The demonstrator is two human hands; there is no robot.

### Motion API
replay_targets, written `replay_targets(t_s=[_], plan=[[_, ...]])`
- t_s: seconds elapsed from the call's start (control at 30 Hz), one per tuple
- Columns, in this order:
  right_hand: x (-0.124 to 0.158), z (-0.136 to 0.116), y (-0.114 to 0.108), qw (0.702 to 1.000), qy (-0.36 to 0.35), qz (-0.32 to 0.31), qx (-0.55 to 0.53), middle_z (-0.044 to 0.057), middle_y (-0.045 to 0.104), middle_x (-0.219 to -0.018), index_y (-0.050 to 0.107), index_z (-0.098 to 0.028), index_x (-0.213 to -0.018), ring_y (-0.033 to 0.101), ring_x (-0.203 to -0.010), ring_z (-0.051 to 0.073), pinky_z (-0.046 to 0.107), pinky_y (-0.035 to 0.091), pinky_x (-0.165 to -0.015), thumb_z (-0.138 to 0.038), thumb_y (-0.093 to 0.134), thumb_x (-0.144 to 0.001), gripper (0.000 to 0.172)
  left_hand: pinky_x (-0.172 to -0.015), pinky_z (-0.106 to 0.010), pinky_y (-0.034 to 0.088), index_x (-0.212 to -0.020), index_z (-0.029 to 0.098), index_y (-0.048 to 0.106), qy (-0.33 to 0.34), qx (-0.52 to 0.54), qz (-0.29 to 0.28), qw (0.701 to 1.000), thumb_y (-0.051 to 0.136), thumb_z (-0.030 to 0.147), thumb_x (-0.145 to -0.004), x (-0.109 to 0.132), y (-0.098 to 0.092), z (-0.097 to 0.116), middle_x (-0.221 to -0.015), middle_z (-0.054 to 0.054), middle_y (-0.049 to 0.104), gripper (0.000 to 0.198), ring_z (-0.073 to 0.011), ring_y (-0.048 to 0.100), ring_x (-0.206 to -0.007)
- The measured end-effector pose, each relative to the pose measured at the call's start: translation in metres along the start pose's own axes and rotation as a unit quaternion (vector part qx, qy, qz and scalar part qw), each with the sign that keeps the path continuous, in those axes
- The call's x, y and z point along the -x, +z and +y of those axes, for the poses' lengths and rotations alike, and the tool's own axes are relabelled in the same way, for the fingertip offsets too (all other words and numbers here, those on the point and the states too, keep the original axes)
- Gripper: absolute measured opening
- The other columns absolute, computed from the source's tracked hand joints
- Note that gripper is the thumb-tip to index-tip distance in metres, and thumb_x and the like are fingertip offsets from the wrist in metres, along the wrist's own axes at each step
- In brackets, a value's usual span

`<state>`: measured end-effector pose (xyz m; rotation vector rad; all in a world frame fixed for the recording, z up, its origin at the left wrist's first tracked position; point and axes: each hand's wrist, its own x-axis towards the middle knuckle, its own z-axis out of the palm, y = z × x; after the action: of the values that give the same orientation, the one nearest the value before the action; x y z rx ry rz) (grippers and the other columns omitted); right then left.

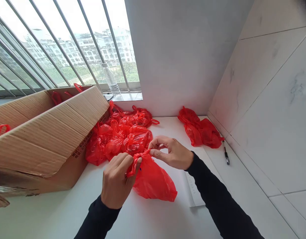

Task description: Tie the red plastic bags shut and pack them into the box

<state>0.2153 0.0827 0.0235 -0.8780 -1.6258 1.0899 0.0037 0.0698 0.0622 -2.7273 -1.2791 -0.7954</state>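
A filled red plastic bag (154, 182) is in front of me over the white table, its gathered top between my two hands. My left hand (118, 179) is closed around the bunched plastic on the left of the neck. With thumb and fingertips my right hand (171, 152) pinches a strand of the bag's top on the other side. What the bag contains is hidden. Just behind my hands lies a pile of knotted red plastic bags (123, 136).
On the left stands an open cardboard box (55, 129) with red bags inside. More red bags (200, 129) lie at the back right, near a pen (226, 156). Printed paper (195, 192) lies by my right forearm. A clear bottle (110, 81) stands on the barred window's sill.
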Motion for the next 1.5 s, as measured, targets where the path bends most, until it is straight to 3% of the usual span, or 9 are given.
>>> replay_targets(t_s=[0.37,0.47,0.53,0.63,0.87,1.0,1.1,1.3,1.5], plan=[[0.004,0.042,-0.041,0.979,0.142,0.009,0.149,0.004,0.07,-0.086,0.062,-0.018,-0.087,0.064,-0.08,0.017,0.031,0.048,-0.074,-0.027,0.055,-0.089,0.011,-0.061,-0.026,0.037,-0.071,0.021,0.036,-0.049,0.012,-0.1,0.994,0.053,0.011,-0.091,0.073,-0.018,-0.012,-0.064,0.003,0.041,0.028,-0.0126,0.039,-0.059],[0.002,0.04,-0.036,0.987,0.117,0.017,0.11,0.003,0.068,-0.089,0.059,-0.019,-0.09,0.063,-0.083,0.016,0.032,0.048,-0.076,-0.03,0.054,-0.091,0.013,-0.084,-0.031,0.047,-0.104,0.023,0.057,-0.102,0.041,-0.083,0.991,0.054,0.02,-0.092,0.069,-0.004,-0.013,-0.103,-0.006,0.06,0.012,-0.0186,0.058,-0.095],[0.001,0.036,-0.03,0.993,0.109,0.02,0.046,0.004,0.068,-0.094,0.057,-0.019,-0.09,0.063,-0.088,0.017,0.033,0.05,-0.08,-0.035,0.056,-0.091,0.016,-0.106,-0.041,0.04,-0.138,0.026,0.045,-0.126,0.042,-0.093,0.987,0.055,0.028,-0.093,0.062,0.011,-0.013,-0.137,-0.011,0.049,0.046,-0.0252,0.046,-0.128],[-0.003,0.032,-0.017,0.987,0.108,0.032,-0.11,0.006,0.069,-0.1,0.051,-0.022,-0.089,0.064,-0.099,0.019,0.037,0.05,-0.09,-0.042,0.058,-0.091,0.022,-0.112,-0.046,0.036,-0.15,0.028,0.03,-0.143,0.044,-0.121,0.981,0.044,0.032,-0.098,0.052,0.035,-0.011,-0.148,-0.009,0.041,0.054,-0.0248,0.036,-0.139],[-0.013,0.039,0.011,0.883,0.175,0.08,-0.429,0.001,0.073,-0.08,0.045,-0.024,-0.085,0.07,-0.086,0.018,0.034,0.052,-0.084,-0.049,0.067,-0.085,0.033,-0.084,-0.038,0.048,-0.122,0.02,0.053,-0.172,-0.043,-0.045,0.983,0.056,0.044,-0.091,0.057,0.046,-0.019,-0.104,-0.008,0.06,0.04,-0.0222,0.058,-0.092],[-0.016,0.045,0.01,0.841,0.197,0.134,-0.486,-0.002,0.068,-0.071,0.049,-0.022,-0.081,0.068,-0.072,0.016,0.029,0.053,-0.072,-0.047,0.075,-0.078,0.036,-0.055,-0.025,0.036,-0.072,0.021,0.042,-0.236,-0.004,-0.116,0.965,0.045,0.041,-0.097,0.07,0.034,-0.025,-0.061,0.004,0.041,0.032,-0.0115,0.037,-0.054],[-0.017,0.05,0.012,0.809,0.213,0.164,-0.523,-0.004,0.062,-0.065,0.051,-0.021,-0.075,0.066,-0.066,0.015,0.028,0.054,-0.065,-0.047,0.078,-0.075,0.038,-0.05,-0.024,0.028,-0.065,0.022,0.028,-0.232,0.024,-0.118,0.965,0.043,0.036,-0.098,0.075,0.026,-0.02,-0.059,0.005,0.025,0.038,-0.0104,0.025,-0.052],[-0.018,0.067,0.024,0.77,0.241,0.224,-0.546,-0.01,0.047,-0.05,0.051,-0.019,-0.069,0.05,-0.049,0.007,0.023,0.052,-0.058,-0.035,0.084,-0.069,0.037,-0.053,-0.024,0.028,-0.065,0.021,0.03,-0.224,0.025,-0.139,0.964,0.041,0.036,-0.097,0.094,0.006,-0.017,-0.059,0.004,0.03,0.037,-0.0107,0.028,-0.054],[-0.017,0.072,0.037,0.781,0.252,0.19,-0.539,-0.008,0.052,-0.054,0.051,-0.02,-0.072,0.054,-0.052,0.009,0.024,0.052,-0.06,-0.034,0.081,-0.071,0.033,-0.051,-0.024,0.034,-0.063,0.02,0.042,-0.434,0.161,-0.145,0.874,0.041,0.061,-0.091,0.107,-0.012,-0.028,-0.058,0.003,0.039,0.049,-0.0119,0.034,-0.054]])
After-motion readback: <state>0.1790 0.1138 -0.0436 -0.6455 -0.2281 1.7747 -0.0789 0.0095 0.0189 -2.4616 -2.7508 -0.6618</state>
